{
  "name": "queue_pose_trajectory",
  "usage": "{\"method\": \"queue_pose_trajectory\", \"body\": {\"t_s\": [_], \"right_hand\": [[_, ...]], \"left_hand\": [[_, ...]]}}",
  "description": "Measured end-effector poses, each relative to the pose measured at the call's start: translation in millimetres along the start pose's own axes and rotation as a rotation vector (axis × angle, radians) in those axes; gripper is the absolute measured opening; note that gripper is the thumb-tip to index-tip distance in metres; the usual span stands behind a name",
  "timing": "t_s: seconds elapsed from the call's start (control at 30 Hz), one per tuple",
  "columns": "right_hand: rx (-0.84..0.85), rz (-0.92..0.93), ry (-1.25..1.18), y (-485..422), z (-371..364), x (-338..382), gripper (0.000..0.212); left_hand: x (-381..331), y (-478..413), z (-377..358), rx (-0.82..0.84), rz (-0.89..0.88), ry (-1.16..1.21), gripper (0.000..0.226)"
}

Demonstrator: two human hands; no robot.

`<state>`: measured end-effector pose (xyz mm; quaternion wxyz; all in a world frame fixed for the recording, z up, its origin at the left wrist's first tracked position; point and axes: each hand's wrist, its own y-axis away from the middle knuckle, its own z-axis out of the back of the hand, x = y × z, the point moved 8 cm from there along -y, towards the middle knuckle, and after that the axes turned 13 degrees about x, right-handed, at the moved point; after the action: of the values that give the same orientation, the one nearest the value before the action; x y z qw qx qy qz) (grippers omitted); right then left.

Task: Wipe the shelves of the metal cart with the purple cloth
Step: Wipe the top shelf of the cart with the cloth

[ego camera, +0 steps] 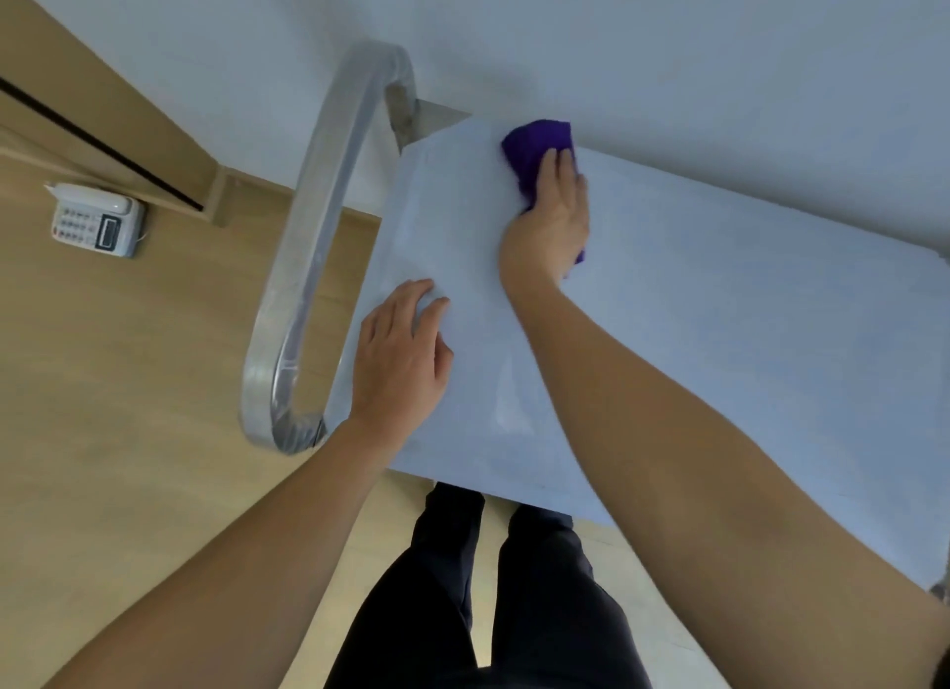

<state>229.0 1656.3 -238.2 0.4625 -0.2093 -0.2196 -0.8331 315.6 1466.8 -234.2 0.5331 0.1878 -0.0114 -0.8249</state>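
Note:
The metal cart's top shelf [719, 287] is a pale, flat sheet that fills the middle and right of the head view. A purple cloth [534, 146] lies near the shelf's far left corner, close to the wall. My right hand [547, 225] presses flat on the cloth and covers its near half. My left hand [398, 359] rests palm down on the shelf near its left edge, fingers slightly spread, holding nothing. The cart's curved steel handle [313, 256] loops out to the left of the shelf.
A white wall [668, 45] runs right behind the cart. A white desk phone [97, 220] sits on the wooden floor at the left, beside a wooden cabinet base [103, 122]. My legs in dark trousers [488, 611] stand at the shelf's near edge.

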Motion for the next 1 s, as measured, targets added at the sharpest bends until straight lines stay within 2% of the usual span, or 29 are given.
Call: {"method": "queue_pose_trajectory", "body": {"t_s": [0.03,0.13,0.17,0.2,0.27,0.33,0.37,0.4,0.43,0.47,0.57,0.63,0.7,0.77,0.83,0.87,0.9,1.0], "right_hand": [[0.053,0.093,-0.009,11,-14,24,0.065],[0.296,0.653,0.030,59,-62,78,0.056],[0.376,0.764,0.094,66,-69,78,0.055],[0.394,0.800,0.126,59,-66,72,0.056],[0.267,0.636,0.077,23,-44,45,0.057],[0.129,0.313,0.019,-10,-14,12,0.063],[0.118,0.182,0.022,-16,-11,1,0.067],[0.121,0.132,0.028,-9,-12,4,0.070],[0.120,0.175,0.034,6,-15,15,0.069],[0.129,0.298,0.039,27,-21,27,0.066],[0.310,0.695,0.159,87,-41,28,0.059],[0.319,0.730,0.220,89,-21,-1,0.063],[0.127,0.555,0.189,70,20,-52,0.065],[-0.044,0.198,0.081,60,62,-109,0.067],[-0.130,-0.134,0.018,71,71,-134,0.070],[-0.144,-0.139,0.024,79,67,-126,0.071],[-0.124,-0.033,0.042,86,58,-110,0.070],[0.103,0.459,0.190,109,27,-77,0.063]], "left_hand": [[1,3,-1,0.002,0.008,-0.001,0.036],[2,9,-1,0.029,0.036,-0.017,0.037],[2,11,-1,0.037,0.040,-0.019,0.038],[2,13,-1,0.040,0.038,-0.013,0.039],[5,18,0,0.036,0.032,-0.001,0.040],[7,22,-2,0.042,0.027,-0.009,0.040],[8,23,-3,0.047,0.027,-0.012,0.040],[7,25,-5,0.051,0.032,-0.011,0.041],[5,27,-7,0.051,0.042,-0.006,0.042],[3,28,-9,0.048,0.058,0.002,0.043],[-10,29,-14,0.085,0.075,0.025,0.044],[-28,28,-18,0.118,0.017,0.025,0.045],[-49,26,-23,0.146,-0.056,0.022,0.047],[-70,25,-30,0.164,-0.112,0.022,0.048],[-87,25,-37,0.163,-0.153,0.017,0.046],[-95,26,-40,0.161,-0.166,0.012,0.044],[-102,27,-43,0.157,-0.175,0.008,0.044],[-122,33,-49,0.168,-0.215,-0.022,0.046]]}}
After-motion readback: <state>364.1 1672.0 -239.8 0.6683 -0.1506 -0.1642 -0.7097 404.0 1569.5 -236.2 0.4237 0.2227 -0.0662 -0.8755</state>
